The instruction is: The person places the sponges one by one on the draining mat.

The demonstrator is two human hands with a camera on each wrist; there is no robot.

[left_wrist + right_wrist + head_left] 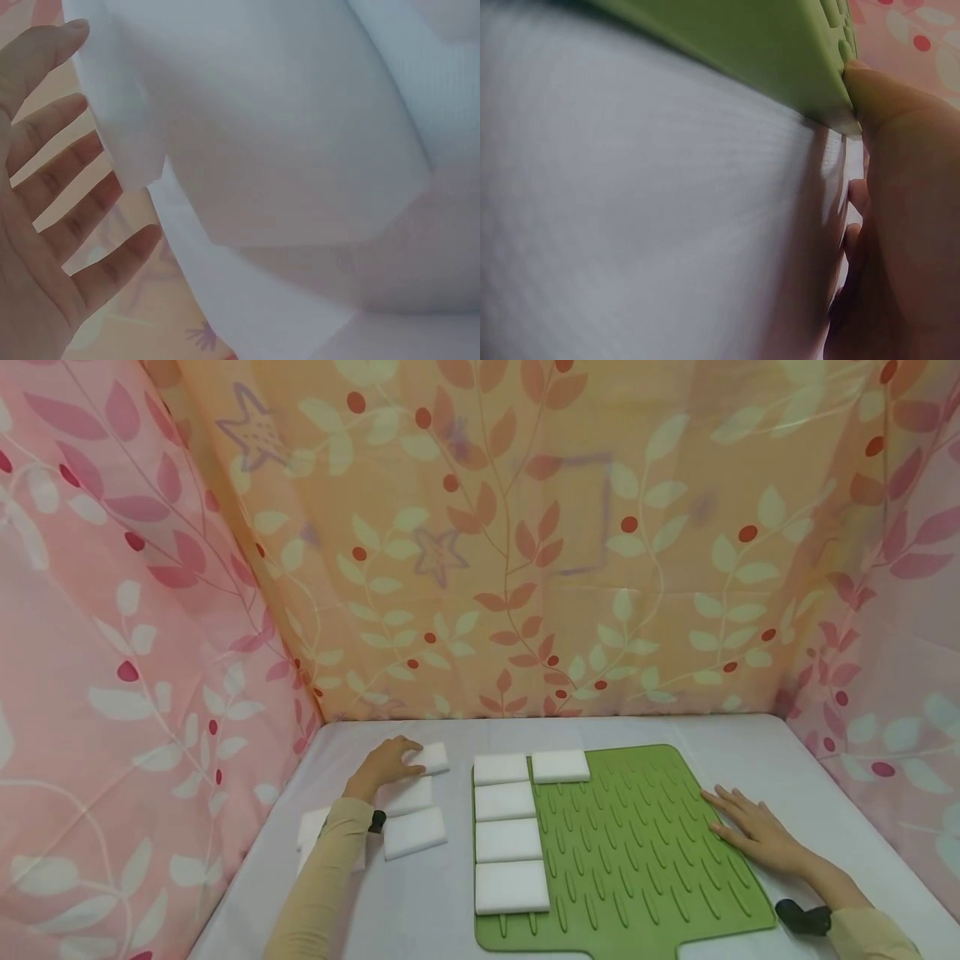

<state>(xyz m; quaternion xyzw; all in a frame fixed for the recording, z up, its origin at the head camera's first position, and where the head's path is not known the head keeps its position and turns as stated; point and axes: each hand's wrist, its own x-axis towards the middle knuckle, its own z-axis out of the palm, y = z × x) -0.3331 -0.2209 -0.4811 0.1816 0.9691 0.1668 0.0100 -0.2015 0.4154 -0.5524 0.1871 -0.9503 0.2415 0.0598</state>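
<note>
Head view has a pink floral curtain (112,635) on your left and a yellow-orange floral curtain (510,543) along the far side of the white table (420,910). On the left, some partly covered blocks (310,828) lie beneath your beige left sleeve (322,881), with a black wristband (377,821) at its cuff. Your left hand (386,764) reaches to the far white block (432,758) of this loose group, thumb and fingers spread about its left side; the left wrist view shows those fingers apart and unclenched, and you cannot tell whether they bear on it. Nearer you lie a middle block (408,795) and a near block (415,832).

Right of these is the green ridged mat (637,852), its tab pointing toward you. Four white blocks form a column (508,842) down its left edge, and a fifth block (561,766) lies at its far edge, just right of the column's top. On the far right, your right hand (765,835) rests ungrasping at the mat's right edge, fingers extended, thumb touching the rim in the right wrist view.
</note>
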